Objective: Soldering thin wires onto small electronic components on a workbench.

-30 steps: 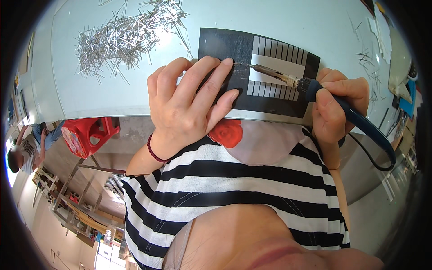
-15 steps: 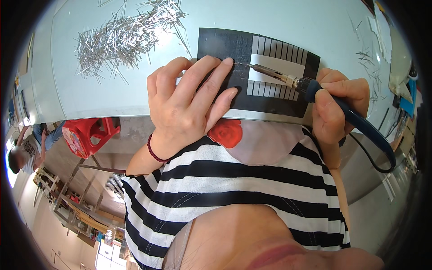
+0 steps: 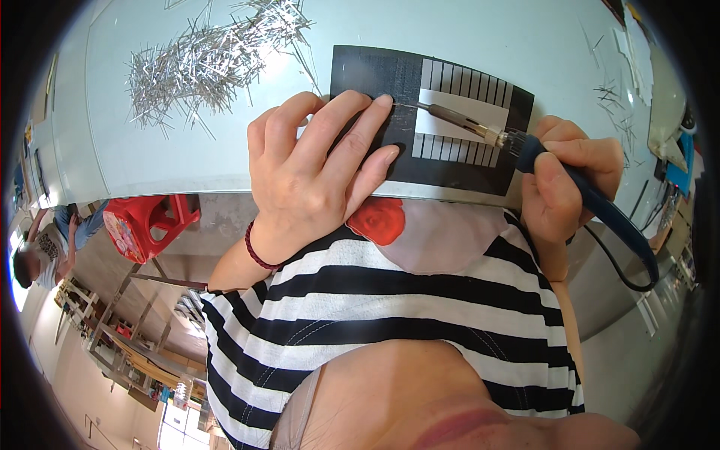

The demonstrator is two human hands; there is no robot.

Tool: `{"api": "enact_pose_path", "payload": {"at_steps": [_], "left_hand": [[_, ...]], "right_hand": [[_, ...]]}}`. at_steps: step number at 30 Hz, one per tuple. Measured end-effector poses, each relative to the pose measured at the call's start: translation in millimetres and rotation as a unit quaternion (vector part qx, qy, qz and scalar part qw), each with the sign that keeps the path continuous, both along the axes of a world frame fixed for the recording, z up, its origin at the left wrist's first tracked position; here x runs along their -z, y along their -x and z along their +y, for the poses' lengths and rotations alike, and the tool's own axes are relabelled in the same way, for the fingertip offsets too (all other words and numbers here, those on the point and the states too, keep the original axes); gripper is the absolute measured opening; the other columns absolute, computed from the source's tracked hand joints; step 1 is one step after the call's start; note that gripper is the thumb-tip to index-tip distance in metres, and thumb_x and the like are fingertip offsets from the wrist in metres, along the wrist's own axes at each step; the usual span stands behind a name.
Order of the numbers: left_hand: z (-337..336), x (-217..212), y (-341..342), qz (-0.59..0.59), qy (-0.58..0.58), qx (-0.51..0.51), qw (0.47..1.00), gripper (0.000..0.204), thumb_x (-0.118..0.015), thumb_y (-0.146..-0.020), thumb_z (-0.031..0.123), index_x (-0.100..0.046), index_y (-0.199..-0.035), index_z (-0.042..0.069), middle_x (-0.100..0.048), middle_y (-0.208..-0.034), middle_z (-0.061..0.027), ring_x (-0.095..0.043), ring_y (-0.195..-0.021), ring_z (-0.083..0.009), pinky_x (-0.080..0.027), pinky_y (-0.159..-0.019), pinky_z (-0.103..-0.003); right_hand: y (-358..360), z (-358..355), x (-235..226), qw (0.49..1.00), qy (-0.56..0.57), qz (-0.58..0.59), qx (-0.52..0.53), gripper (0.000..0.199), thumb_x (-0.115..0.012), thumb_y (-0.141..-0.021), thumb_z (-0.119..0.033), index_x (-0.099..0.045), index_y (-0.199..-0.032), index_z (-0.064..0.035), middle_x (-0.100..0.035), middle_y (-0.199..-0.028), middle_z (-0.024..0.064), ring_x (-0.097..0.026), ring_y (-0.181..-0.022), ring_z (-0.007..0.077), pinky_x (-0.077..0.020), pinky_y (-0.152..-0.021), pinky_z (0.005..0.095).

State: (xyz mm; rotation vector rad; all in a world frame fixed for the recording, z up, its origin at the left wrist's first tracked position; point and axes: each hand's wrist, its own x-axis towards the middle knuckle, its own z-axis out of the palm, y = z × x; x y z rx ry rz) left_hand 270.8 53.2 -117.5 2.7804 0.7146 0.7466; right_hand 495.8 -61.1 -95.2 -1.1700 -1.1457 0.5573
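Table (image 3: 187, 161), hands (image 3: 315, 172), soldering iron (image 3: 525, 142) unchanged.

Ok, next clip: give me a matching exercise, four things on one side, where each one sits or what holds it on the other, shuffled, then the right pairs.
Things:
1. soldering iron
2. dark panel
3. pile of metal strips
4. red stool

Places:
A. far left part of the table
B. on the floor, below the table edge at the left
C. in the right hand, tip on the panel
D. flat on the table, under the left hand

Pairs: 1-C, 2-D, 3-A, 4-B
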Motion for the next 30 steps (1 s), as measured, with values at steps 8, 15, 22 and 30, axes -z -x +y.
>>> {"api": "enact_pose_path", "payload": {"at_steps": [8, 15, 22, 30], "left_hand": [[0.1, 0.0, -0.9, -0.005, 0.0, 0.0, 1.0, 0.036, -0.074, -0.08, 0.03, -0.074, -0.111, 0.012, -0.064, -0.109, 0.0033, -0.053, -0.097, -0.0212, -0.039, -0.083, -0.034], [-0.6, -0.3, -0.5, -0.001, -0.006, 0.002, 1.0, 0.035, -0.073, -0.08, 0.03, -0.074, -0.11, 0.012, -0.064, -0.109, 0.0027, -0.053, -0.096, -0.0212, -0.039, -0.083, -0.034], [-0.3, 1.6, 1.0, 0.003, -0.015, 0.003, 1.0, 0.035, -0.073, -0.081, 0.031, -0.074, -0.11, 0.012, -0.064, -0.108, 0.0025, -0.053, -0.096, -0.0209, -0.039, -0.083, -0.035], [5.5, 0.8, -0.7, 0.002, -0.013, 0.001, 1.0, 0.035, -0.073, -0.08, 0.031, -0.075, -0.109, 0.012, -0.065, -0.107, 0.003, -0.053, -0.095, -0.0206, -0.039, -0.083, -0.034]], "right_hand": [[-5.8, -0.9, 2.4, 0.999, -0.024, -0.017, -0.014, 0.02, -0.061, -0.079, 0.009, -0.05, -0.094, 0.003, -0.05, -0.063, 0.0077, -0.036, -0.052, 0.0102, -0.0295, -0.048, 0.028], [-2.0, 0.4, 1.8, 1.0, -0.027, 0.005, -0.009, 0.02, -0.06, -0.077, 0.01, -0.051, -0.093, 0.0037, -0.049, -0.062, 0.0059, -0.036, -0.052, 0.01, -0.0289, -0.048, 0.0283], [-1.0, 0.6, 2.7, 1.0, -0.02, -0.007, -0.009, 0.02, -0.061, -0.076, 0.011, -0.051, -0.092, 0.0031, -0.047, -0.062, 0.0038, -0.036, -0.051, 0.0097, -0.0289, -0.048, 0.0286], [-0.8, 8.7, 3.8, 1.0, -0.025, 0.0, -0.019, 0.021, -0.06, -0.077, 0.012, -0.051, -0.093, 0.0031, -0.048, -0.063, 0.0042, -0.036, -0.052, 0.0099, -0.029, -0.048, 0.029]]}}
